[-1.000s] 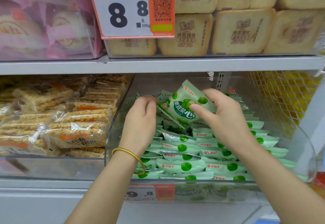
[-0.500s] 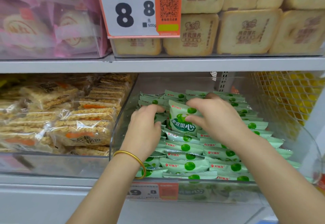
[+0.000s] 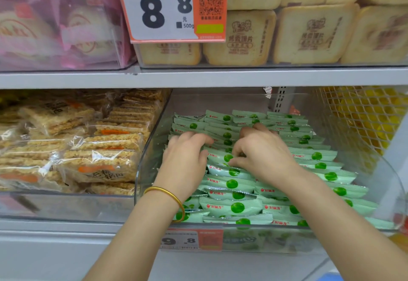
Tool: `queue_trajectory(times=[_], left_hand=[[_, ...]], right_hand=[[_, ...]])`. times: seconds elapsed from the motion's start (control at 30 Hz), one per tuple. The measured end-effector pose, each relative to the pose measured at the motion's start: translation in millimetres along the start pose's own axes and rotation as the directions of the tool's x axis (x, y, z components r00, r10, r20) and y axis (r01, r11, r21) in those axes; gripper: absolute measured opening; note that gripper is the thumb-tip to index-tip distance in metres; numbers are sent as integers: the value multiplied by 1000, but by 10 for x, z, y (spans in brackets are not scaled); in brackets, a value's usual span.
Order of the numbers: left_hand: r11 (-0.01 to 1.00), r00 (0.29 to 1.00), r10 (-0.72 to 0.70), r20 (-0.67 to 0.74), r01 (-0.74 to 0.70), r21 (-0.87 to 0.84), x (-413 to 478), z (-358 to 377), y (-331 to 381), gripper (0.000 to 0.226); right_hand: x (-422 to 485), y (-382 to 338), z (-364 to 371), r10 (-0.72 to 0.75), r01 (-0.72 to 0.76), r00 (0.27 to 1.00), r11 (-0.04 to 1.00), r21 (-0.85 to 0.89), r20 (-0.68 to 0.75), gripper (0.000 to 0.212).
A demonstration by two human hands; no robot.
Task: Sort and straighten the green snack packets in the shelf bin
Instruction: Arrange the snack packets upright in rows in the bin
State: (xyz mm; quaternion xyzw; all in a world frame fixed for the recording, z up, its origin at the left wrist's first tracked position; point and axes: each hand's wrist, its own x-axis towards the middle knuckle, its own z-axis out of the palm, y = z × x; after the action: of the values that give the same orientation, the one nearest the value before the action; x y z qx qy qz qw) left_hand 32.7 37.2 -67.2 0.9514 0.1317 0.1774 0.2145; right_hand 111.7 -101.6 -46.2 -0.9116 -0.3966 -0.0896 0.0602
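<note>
Green snack packets (image 3: 231,183) lie in overlapping rows inside a clear plastic shelf bin (image 3: 395,190). My left hand (image 3: 185,159), with a gold bangle on its wrist, rests on the left rows, its bent fingers touching packet tops. To its right, my right hand (image 3: 265,155) is low over the middle rows. Its thumb and fingers pinch one green packet (image 3: 220,158) that lies nearly flat among the others. Both hands hide the packets under them.
A clear bin of rice-cracker packs (image 3: 99,152) stands to the left, and a yellow mesh basket (image 3: 362,121) to the right. The shelf board (image 3: 198,76) above carries bread-slice packs (image 3: 309,35), pink packs and a price card (image 3: 174,7). Another price tag (image 3: 189,240) sits on the bin front.
The packet my right hand held up and tilted has come down into the middle rows and now lies nearly flat. Both hands have dropped lower onto the packets.
</note>
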Motion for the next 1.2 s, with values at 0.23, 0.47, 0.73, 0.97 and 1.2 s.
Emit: queue_trajectory(times=[0.23, 0.47, 0.73, 0.97, 1.2], left_hand=[[995, 1000, -5, 9, 4, 95, 54, 26, 2, 29], [990, 1000, -4, 29, 0, 139, 62, 41, 36, 31], [992, 996, -67, 57, 60, 111, 111, 56, 12, 29], [992, 996, -67, 66, 59, 114, 88, 52, -19, 23], [995, 996, -61, 71, 54, 87, 68, 29, -37, 22]], right_hand=[[-1, 33, -23, 23, -23, 1000, 997, 67, 9, 21], [51, 77, -22, -25, 1, 988, 988, 155, 154, 14], [157, 131, -31, 183, -160, 979, 964, 211, -94, 16], [207, 12, 109, 180, -181, 983, 983, -29, -18, 22], [175, 59, -15, 243, -174, 953, 927, 332, -181, 12]])
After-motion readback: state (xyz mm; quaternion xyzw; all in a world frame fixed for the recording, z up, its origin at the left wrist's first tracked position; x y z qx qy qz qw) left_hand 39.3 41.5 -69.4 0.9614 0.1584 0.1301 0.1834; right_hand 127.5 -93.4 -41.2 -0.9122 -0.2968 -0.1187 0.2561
